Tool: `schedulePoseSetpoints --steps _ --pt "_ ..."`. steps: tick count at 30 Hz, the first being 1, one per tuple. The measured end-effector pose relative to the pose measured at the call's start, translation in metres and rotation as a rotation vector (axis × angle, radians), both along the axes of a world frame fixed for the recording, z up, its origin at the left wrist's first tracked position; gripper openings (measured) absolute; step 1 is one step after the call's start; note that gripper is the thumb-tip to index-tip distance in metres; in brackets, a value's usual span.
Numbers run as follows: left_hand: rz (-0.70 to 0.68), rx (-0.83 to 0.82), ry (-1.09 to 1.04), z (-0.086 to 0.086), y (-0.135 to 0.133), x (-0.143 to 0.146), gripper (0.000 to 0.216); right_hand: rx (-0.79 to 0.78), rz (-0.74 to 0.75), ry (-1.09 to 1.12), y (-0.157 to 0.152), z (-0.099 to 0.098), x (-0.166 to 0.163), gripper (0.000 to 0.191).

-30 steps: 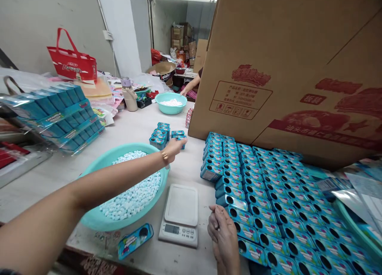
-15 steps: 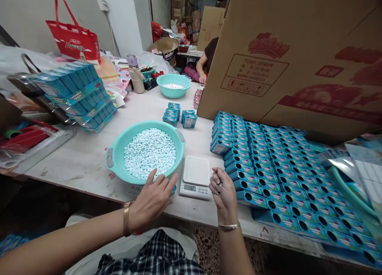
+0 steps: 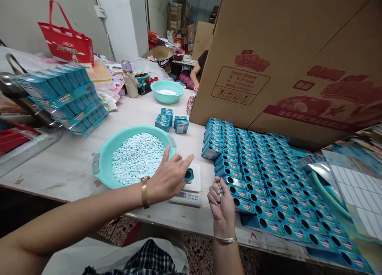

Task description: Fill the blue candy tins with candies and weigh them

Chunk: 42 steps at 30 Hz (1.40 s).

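My left hand is over the kitchen scale, gripping a small blue box with a dark round opening. The box is at the scale's plate; my fingers partly hide it, so contact with the plate cannot be told. My right hand is curled closed, palm up, right of the scale, with a few pale blue candies showing between its fingers. Left of the scale, a turquoise basin holds many pale blue candies. Rows of blue boxes with round openings stand right of my right hand.
A large cardboard carton rises behind the rows. Several blue boxes and a second turquoise basin stand farther back. Wrapped packs of blue boxes are stacked at left. Another person's arm shows beyond the carton.
My left hand has moved right, from the basin's front edge to over the scale, bringing the small blue box along. My right hand stays closed beside the scale. The view has shifted slightly.
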<state>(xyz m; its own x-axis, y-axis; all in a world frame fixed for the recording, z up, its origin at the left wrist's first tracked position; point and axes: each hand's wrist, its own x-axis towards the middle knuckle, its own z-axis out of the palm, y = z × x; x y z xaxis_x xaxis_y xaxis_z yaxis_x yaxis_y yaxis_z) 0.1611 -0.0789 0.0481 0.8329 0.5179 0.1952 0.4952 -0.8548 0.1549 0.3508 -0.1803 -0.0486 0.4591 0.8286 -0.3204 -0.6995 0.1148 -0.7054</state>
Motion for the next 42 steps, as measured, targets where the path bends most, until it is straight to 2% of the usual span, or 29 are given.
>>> schedulePoseSetpoints --steps 4,7,9,11,15,19,23,26,31,34,38,40,42 --pt "-0.031 -0.046 0.107 -0.027 0.028 0.049 0.073 0.052 0.005 0.059 0.008 0.004 0.007 0.025" --pt "-0.032 -0.112 0.113 -0.040 0.041 0.059 0.086 0.087 0.001 0.113 0.012 0.009 0.016 0.025" --pt "-0.004 -0.124 0.031 -0.035 0.046 0.047 0.106 0.101 -0.025 0.172 0.014 0.012 0.021 0.025" --pt "0.053 -0.121 -0.109 -0.023 0.049 0.025 0.121 0.100 -0.063 0.231 0.016 0.013 0.025 0.025" --pt "0.266 -0.189 -0.316 -0.004 0.046 -0.031 0.101 0.063 -0.132 0.325 0.029 0.015 0.026 0.021" --pt "0.389 -0.305 -0.327 -0.015 0.030 -0.072 0.084 0.035 -0.145 0.328 0.048 0.023 0.022 0.016" --pt "0.423 -0.495 -0.383 -0.033 0.015 -0.085 0.078 0.051 -0.159 0.354 0.063 0.031 0.018 0.016" --pt "0.389 -0.567 -0.407 -0.038 0.010 -0.077 0.078 0.083 -0.152 0.365 0.070 0.034 0.014 0.017" --pt "0.197 -0.569 -0.396 -0.040 0.006 -0.040 0.077 0.123 -0.174 0.269 0.082 0.040 0.004 0.020" --pt "0.090 -0.480 -0.376 -0.044 0.007 -0.013 0.077 0.118 -0.175 0.210 0.088 0.043 -0.001 0.021" --pt "0.060 -0.379 -0.272 -0.052 0.014 0.016 0.072 0.117 -0.148 0.154 0.087 0.041 0.001 0.021" --pt "0.065 -0.304 -0.167 -0.057 0.019 0.025 0.065 0.119 -0.159 0.166 0.082 0.036 0.006 0.019" --pt "0.081 -0.225 -0.064 -0.063 0.023 0.030 0.049 0.109 -0.189 0.205 0.075 0.028 0.010 0.018"
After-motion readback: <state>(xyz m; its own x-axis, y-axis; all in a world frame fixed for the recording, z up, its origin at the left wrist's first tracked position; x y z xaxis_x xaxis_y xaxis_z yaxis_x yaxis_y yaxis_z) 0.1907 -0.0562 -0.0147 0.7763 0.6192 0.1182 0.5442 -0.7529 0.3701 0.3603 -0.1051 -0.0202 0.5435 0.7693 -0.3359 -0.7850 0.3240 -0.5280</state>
